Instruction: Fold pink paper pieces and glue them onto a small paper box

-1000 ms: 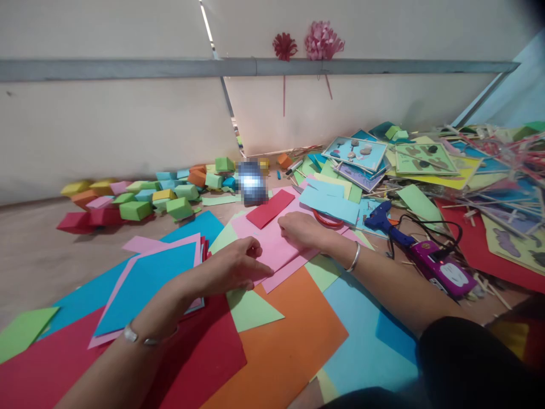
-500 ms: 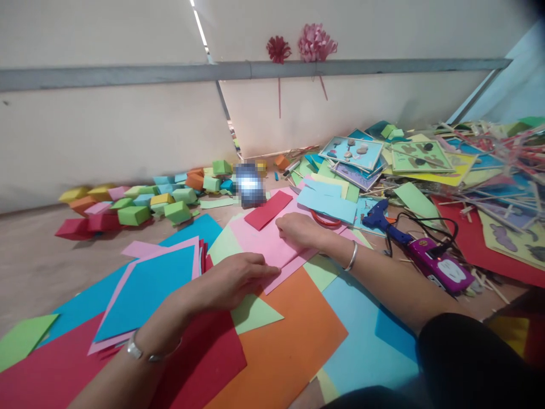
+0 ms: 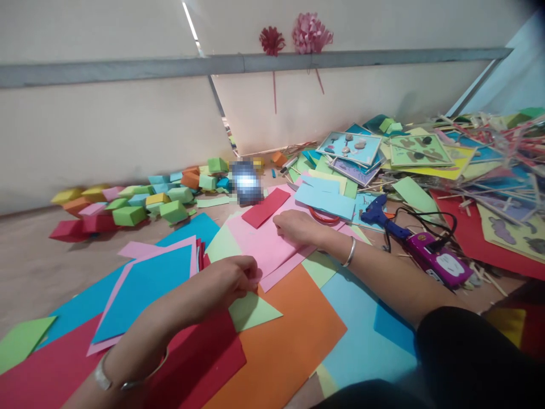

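Note:
A pink paper sheet (image 3: 266, 244) lies folded on the floor among other coloured sheets. My left hand (image 3: 232, 278) has its fingers curled at the near corner of the pink sheet, pinching its edge. My right hand (image 3: 298, 226) presses down on the far right part of the same sheet, fingers bent, palm down. A red paper strip (image 3: 266, 207) lies just beyond the pink sheet. An orange sheet (image 3: 289, 335) and a light green piece (image 3: 251, 309) lie under and in front of my left hand.
Blue and pink sheets (image 3: 149, 284) are stacked at the left, a red sheet (image 3: 204, 358) near me. Folded paper boxes (image 3: 136, 199) line the wall. A blue glue gun (image 3: 378, 218), a purple device (image 3: 438, 264) with cable, red scissors handles (image 3: 326, 217) and piled craft cards (image 3: 409, 153) sit at right.
My left hand has drawn back toward me along the pink sheet's near edge and curled its fingers. The right hand has stayed on the sheet. The view has tilted slightly.

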`<control>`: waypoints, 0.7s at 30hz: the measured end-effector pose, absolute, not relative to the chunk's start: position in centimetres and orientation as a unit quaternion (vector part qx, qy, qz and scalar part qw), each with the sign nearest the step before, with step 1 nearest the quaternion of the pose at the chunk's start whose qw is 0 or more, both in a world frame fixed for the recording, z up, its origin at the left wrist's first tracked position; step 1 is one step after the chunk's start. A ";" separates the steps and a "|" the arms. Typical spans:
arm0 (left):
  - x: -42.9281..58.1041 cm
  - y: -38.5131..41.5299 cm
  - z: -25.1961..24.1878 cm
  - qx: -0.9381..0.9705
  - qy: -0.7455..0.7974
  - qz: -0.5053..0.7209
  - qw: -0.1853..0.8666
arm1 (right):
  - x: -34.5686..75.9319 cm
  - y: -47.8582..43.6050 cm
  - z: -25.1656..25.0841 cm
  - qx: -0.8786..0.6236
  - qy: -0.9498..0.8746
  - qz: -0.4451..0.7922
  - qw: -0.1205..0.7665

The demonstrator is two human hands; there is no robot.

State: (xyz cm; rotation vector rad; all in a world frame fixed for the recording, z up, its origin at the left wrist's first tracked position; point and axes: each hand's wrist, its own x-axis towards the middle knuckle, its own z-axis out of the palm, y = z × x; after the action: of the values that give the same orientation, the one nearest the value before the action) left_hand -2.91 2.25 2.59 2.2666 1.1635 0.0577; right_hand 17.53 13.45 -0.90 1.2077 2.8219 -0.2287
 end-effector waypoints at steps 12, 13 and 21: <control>-3.5 3.3 4.1 0.835 0.407 -0.048 0.366 | 17.6 13.6 -1.0 0.385 0.918 -0.092 0.021; -3.6 3.4 4.2 0.832 0.405 -0.047 0.375 | 17.6 13.6 -0.9 0.385 0.918 -0.093 0.021; -2.2 3.7 2.9 0.858 0.409 -0.027 0.308 | 17.7 13.4 -0.7 0.384 0.918 -0.097 0.018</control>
State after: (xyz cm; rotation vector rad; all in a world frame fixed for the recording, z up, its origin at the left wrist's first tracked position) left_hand -2.17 3.73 2.92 2.2702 1.0826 -0.0719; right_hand 17.68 13.44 -0.70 1.1943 2.8512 -0.3026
